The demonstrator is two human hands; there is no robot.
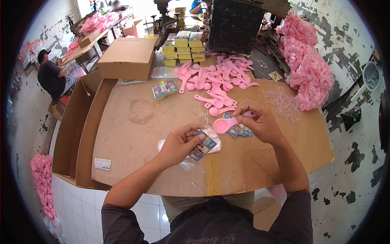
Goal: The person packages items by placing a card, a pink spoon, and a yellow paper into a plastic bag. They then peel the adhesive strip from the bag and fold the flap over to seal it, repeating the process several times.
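My left hand [178, 143] pinches a blue printed card [202, 147] between thumb and fingers, over clear plastic bags [214, 138] lying on the cardboard. Whether a bag is also in that grip is hard to see. My right hand [260, 124] is closed on the handle of a pink scoop [222, 126], its bowl facing up and close to the card. Beneath the scoop lie several more blue cards [234, 131], partly covered by the hand. Just beyond my hands spreads a heap of pink scoops [203, 77].
A banded bundle of cards [165, 90] lies left of the heap. Card stacks [183, 49] and a closed cardboard box [126, 57] stand behind. Bagged pink scoops [310, 69] hang at right, near loose clear strips [284, 103]. Another person [53, 75] sits far left.
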